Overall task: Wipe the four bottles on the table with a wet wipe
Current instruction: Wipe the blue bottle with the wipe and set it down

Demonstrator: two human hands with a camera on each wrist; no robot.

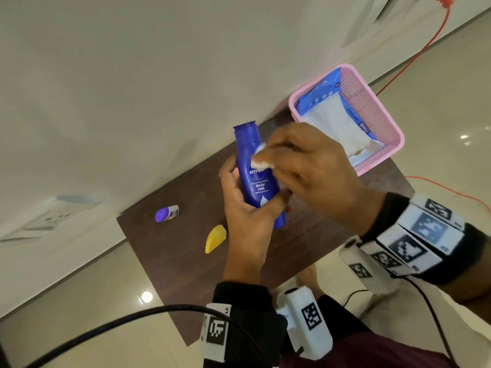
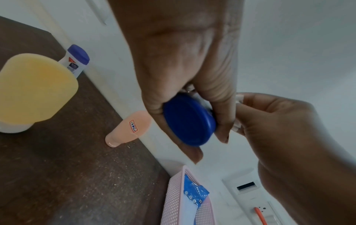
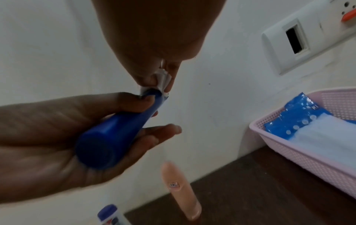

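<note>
My left hand (image 1: 243, 208) grips a blue body-milk bottle (image 1: 256, 181) upright above the dark table (image 1: 186, 274). My right hand (image 1: 297, 163) pinches a folded white wet wipe (image 1: 259, 158) and presses it against the bottle's upper right side, below the cap. The right wrist view shows the wipe (image 3: 161, 80) bunched at the bottle (image 3: 108, 140). A yellow-capped bottle (image 1: 215, 238) and a purple-capped white bottle (image 1: 166, 213) stand on the table to the left. A peach tube (image 2: 131, 127) stands by the wall, hidden behind my hands in the head view.
A pink mesh basket (image 1: 372, 107) at the table's far right corner holds an opened blue pack of wipes (image 1: 337, 120). The table abuts a white wall. An orange cable (image 1: 414, 59) runs along the floor past the basket.
</note>
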